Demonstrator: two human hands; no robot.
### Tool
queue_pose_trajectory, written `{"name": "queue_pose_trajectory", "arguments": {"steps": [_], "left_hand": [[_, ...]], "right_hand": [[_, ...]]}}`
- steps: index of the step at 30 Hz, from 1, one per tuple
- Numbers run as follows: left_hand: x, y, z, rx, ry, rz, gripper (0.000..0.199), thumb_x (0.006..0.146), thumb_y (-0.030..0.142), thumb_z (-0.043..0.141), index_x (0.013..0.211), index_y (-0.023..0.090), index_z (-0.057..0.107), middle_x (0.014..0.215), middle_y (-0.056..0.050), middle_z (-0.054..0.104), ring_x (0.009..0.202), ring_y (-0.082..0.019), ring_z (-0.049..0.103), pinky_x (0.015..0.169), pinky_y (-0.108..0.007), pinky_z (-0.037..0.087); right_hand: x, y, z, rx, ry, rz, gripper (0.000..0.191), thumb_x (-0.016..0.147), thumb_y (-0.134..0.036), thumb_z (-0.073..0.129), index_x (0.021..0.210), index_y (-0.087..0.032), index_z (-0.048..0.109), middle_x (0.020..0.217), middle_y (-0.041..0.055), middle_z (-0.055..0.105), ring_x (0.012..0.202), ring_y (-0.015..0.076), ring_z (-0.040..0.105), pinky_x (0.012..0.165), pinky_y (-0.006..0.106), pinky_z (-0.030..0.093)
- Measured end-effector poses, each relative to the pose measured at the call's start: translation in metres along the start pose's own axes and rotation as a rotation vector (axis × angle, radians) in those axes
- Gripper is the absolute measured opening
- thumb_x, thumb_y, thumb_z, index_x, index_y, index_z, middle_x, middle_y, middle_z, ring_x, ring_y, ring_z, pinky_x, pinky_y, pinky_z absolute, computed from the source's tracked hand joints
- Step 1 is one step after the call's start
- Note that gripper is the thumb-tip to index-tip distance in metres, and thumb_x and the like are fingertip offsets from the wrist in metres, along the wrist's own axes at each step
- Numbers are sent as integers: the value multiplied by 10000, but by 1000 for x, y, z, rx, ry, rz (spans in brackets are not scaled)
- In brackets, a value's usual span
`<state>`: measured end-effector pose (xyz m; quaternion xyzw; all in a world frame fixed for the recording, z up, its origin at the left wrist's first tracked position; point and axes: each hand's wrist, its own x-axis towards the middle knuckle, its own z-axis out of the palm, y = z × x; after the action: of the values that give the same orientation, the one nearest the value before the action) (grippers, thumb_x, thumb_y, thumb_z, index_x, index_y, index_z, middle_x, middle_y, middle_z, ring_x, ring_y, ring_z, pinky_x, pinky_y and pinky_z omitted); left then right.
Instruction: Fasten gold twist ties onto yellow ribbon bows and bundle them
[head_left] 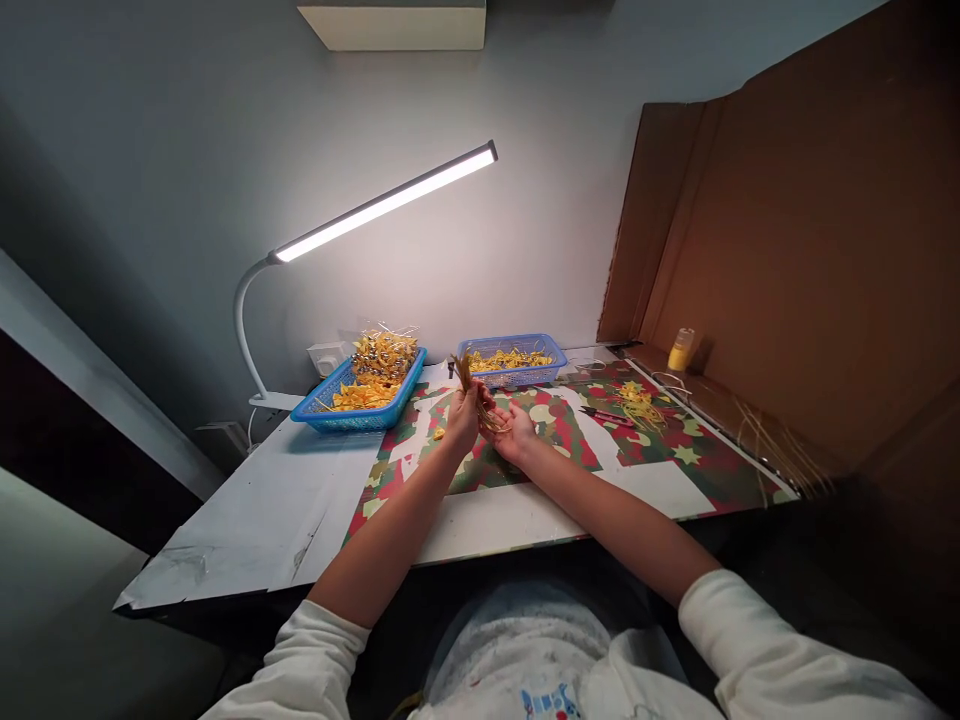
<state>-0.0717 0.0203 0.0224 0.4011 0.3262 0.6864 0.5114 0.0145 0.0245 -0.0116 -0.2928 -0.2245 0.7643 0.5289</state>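
Note:
My left hand (465,415) is closed around a bundle of thin golden cords (463,370), whose ends stick up above the fingers. Close beside it, my right hand (514,432) is turned palm up, its fingers reaching under the lower strands of the bundle. Those fingers look loosely spread rather than gripping. Both hands are above the camouflage-patterned sheet (555,425) on the table. Just behind them stands a blue-violet basket (517,376) holding yellow pieces with cords. A small yellow piece (439,433) lies by my left wrist.
At left, a blue basket (345,422) holds yellow ribbon pieces and a plastic bag. A lit desk lamp (382,205) arches above. Right of my hands lie red-handled pliers (606,416) and a corded yellow pile (640,405). A yellow-filled jar (680,350) stands by the cardboard wall (795,250).

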Motion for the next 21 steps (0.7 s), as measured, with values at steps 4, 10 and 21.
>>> {"name": "queue_pose_trajectory", "arguments": {"steps": [4,10,21], "left_hand": [[-1,-13,-2,89,-24,-54,180,822,320,648,739,192,552,591,44,526,531,-92,484,562,-220,404],[-5,-16,-5,80,-191,-137,290,769,362,695,733,195,461,489,99,383,390,-55,339,413,-192,276],[-7,-1,-12,124,-296,-455,438,723,390,777,672,193,389,482,108,288,368,-19,255,387,-156,170]], "right_hand": [[6,4,-3,-125,-62,-105,321,869,-415,394,663,-215,537,565,74,606,647,242,637,629,379,535],[7,0,-3,-225,-47,-203,320,833,-449,468,642,-202,538,535,41,579,545,186,566,536,299,476],[-1,-9,-3,-400,-203,-202,304,715,-474,683,745,-199,557,609,-31,580,547,119,548,506,239,475]]}}
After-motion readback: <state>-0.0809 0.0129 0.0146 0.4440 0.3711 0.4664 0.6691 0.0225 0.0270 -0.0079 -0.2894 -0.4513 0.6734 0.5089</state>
